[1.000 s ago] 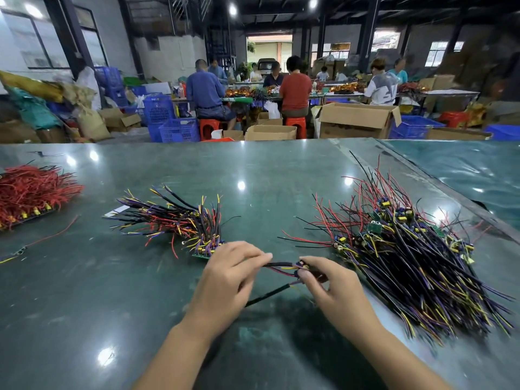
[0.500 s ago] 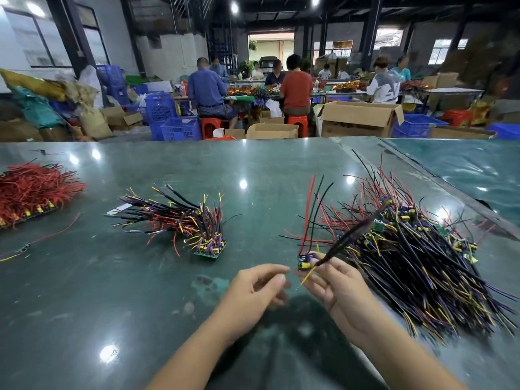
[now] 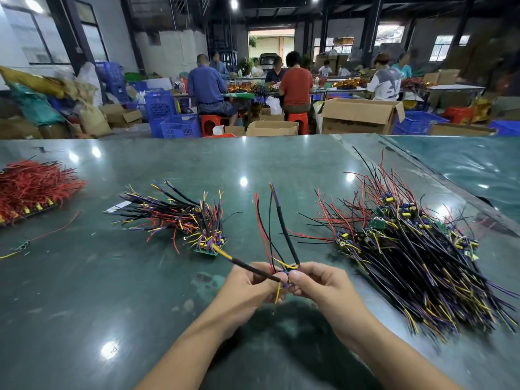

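Item: wired module (image 3: 284, 273), small, held in the air over the near middle of the green table (image 3: 112, 305), between both hands.
Grip, left hand (image 3: 247, 288): fingers curled, pinching the module's left side.
Grip, right hand (image 3: 315, 282): thumb and fingers clamped on its right side, fingertips close to those of the other hand.
Leads off the module: black sleeved lead (image 3: 284, 229) standing nearly upright, purple and yellow cores at its tip; thin red leads (image 3: 260, 220) upright just beside it; second sleeved lead (image 3: 249, 266) slanting up-left, yellow at the end; short yellow lead (image 3: 278, 291) hanging down.
Left of centre on the table: smaller bundle (image 3: 183, 218) of like modules, with a white slip (image 3: 119, 205) at its far left edge, any print too small to read.
Right: large heap (image 3: 408, 249) of the same, well apart from the hands.
Far left: red-wire pile (image 3: 31, 187).
Beyond the table: cardboard boxes (image 3: 357, 115), unmarked on the faces shown; blue crates (image 3: 180, 125); red stools (image 3: 211, 123); seated people (image 3: 295, 85) at benches; grey pattern on one white shirt (image 3: 385, 83) too blurred to read as lettering.
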### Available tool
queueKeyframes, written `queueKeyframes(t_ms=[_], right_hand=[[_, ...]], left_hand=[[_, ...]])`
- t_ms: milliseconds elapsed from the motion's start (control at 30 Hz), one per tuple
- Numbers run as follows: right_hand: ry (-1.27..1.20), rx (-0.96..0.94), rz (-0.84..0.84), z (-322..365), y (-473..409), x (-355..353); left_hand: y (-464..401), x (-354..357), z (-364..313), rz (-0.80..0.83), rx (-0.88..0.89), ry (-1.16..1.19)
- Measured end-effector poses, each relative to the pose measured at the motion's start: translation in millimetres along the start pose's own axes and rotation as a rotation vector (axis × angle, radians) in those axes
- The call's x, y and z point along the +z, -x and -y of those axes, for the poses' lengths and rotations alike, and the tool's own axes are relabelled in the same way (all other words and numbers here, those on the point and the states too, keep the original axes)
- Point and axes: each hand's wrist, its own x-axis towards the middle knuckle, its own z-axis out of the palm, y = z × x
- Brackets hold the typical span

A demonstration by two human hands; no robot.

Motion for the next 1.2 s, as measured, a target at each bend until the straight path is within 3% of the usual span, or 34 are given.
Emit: queueKeyframes(t_ms=[333,533,600,667,767,900,1067,1200], right_hand=[[-0.084,0.076,0.19,-1.2,-0.1,-7.5],[-0.339,0.184,0.232,1.2,-3.6,-9.5],[-0.372,0.206,0.187,-1.0,-6.0,-9.9],[-0.391,0.218,0.135,-2.7,-7.8,-9.8],[-0.384,0.23,0.095,-4.6,-8.5,-10.9],[-0.349,0.226,0.083,-5.6,-8.5,-11.1],[-0.348,0.208,0.066,-5.6,-7.9,-9.1],[-0.351,0.198,0.077,-4.8,-6.5,-8.4]], left_hand=[[1.4,-14.6,1.0,0.19,0.019,-0.013],[-0.5,-17.5,3.1,0.187,-0.057,0.108],[-4.1,-14.7,1.5,0.075,-0.073,0.183],[-12.2,-15.4,1.1,-0.148,-0.085,0.187],[-23.3,-31.8,4.5,-0.488,-0.05,0.051],[-28.0,-67.2,12.1,-0.798,-0.002,-0.257],[-23.8,-83.2,7.7,-0.948,-0.022,-0.54],[-10.4,-55.8,-7.9,-0.924,0.258,-0.547]])
